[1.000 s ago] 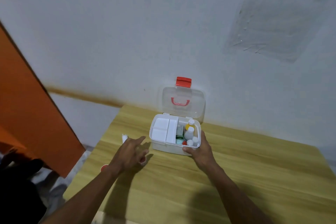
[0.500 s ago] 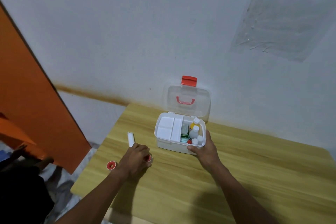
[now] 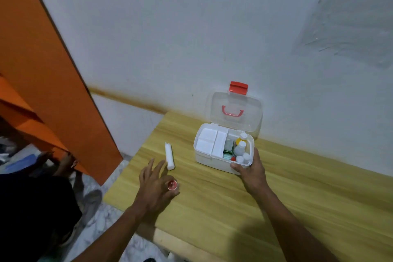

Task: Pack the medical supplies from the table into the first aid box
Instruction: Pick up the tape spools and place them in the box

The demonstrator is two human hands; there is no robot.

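— At the tabletop's point(image 3: 212, 208) left side, what is the left hand point(image 3: 156, 187) doing?

— It lies palm down with fingers point(image 3: 150, 167) spread wide, gripping nothing that I can see. A small red-capped item point(image 3: 172, 185) sits at its thumb side, touching or just beside it; I cannot tell which. A white roll point(image 3: 169, 156) lies flat just past the fingertips.

— And further right?

— The first aid box point(image 3: 214, 160) stands open, its clear lid point(image 3: 234, 110) leaning back near the wall. A white tray point(image 3: 210, 142) fills its left half; small bottles point(image 3: 241, 148) crowd the right half. The right hand point(image 3: 252, 171) clasps the box's near right corner, steadying it.

— So how should the pickup go?

— I'd judge the roll the likely target. Close on its middle so it doesn't tilt, lift clear of the box wall, then lay it on the tray side, where space seems left. Keep the right hand braced so the box won't slide.
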